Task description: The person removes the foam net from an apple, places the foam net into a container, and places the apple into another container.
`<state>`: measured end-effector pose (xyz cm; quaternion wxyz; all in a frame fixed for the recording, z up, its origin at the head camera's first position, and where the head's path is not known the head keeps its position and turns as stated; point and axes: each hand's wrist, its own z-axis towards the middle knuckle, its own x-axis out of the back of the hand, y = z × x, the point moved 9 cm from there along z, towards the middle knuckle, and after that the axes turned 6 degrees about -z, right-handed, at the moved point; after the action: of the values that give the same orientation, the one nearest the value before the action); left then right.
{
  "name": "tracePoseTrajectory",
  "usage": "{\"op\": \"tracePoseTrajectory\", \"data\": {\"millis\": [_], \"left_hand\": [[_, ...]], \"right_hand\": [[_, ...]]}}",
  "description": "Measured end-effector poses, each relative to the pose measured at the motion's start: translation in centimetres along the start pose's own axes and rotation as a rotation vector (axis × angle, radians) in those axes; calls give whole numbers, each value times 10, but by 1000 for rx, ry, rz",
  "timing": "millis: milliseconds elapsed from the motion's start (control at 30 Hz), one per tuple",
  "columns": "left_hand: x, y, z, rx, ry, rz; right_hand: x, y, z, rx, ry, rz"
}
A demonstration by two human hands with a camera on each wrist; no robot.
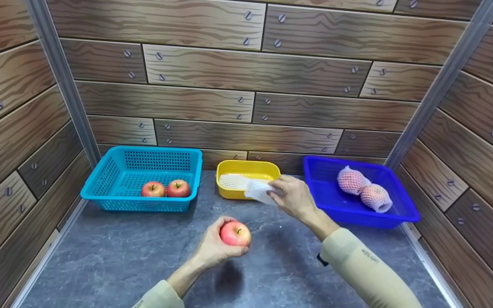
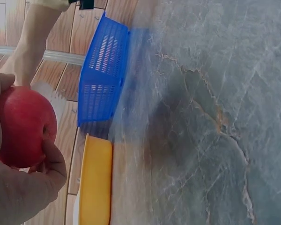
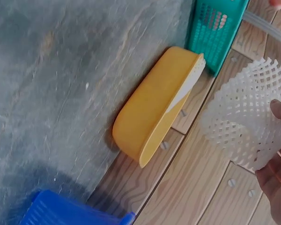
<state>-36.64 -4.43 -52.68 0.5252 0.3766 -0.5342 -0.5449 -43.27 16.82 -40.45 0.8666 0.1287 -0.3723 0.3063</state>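
Observation:
My left hand (image 1: 217,244) grips a red and yellow apple (image 1: 236,233) above the table, its stem end facing up. In the left wrist view, fingers and thumb curl round the same apple (image 2: 25,126). My right hand (image 1: 292,196) pinches a white foam net sleeve (image 1: 260,191) near the front rim of the yellow tub (image 1: 248,195). The right wrist view shows that net sleeve (image 3: 248,112) spread out, thumb on one side and fingers on the other. Inside the tub lies more white foam netting (image 1: 233,181).
At the left, a teal basket (image 1: 144,206) holds two bare apples (image 1: 165,189). At the right, a blue basket (image 1: 336,211) holds two apples in pinkish-looking foam nets (image 1: 364,188). Wood-patterned walls (image 1: 212,102) enclose the grey marbled table (image 1: 118,248) at back and sides.

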Motion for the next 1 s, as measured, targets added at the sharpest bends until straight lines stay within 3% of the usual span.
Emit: {"op": "tracePoseTrajectory", "data": {"millis": [233,567,833,1000], "left_hand": [[0,-3,-4,26,20,-13],[-9,0,-7,32,-14,-62],[-9,3,-6,8,-29,-59],[-8,2,-5,10,-23,-56]], "right_hand": [[-20,20,19,-28,22,-65],[-55,47,38,-39,-10,-185],[-96,71,50,-74,-120,-184],[-112,79,54,-64,-84,-181]]}}
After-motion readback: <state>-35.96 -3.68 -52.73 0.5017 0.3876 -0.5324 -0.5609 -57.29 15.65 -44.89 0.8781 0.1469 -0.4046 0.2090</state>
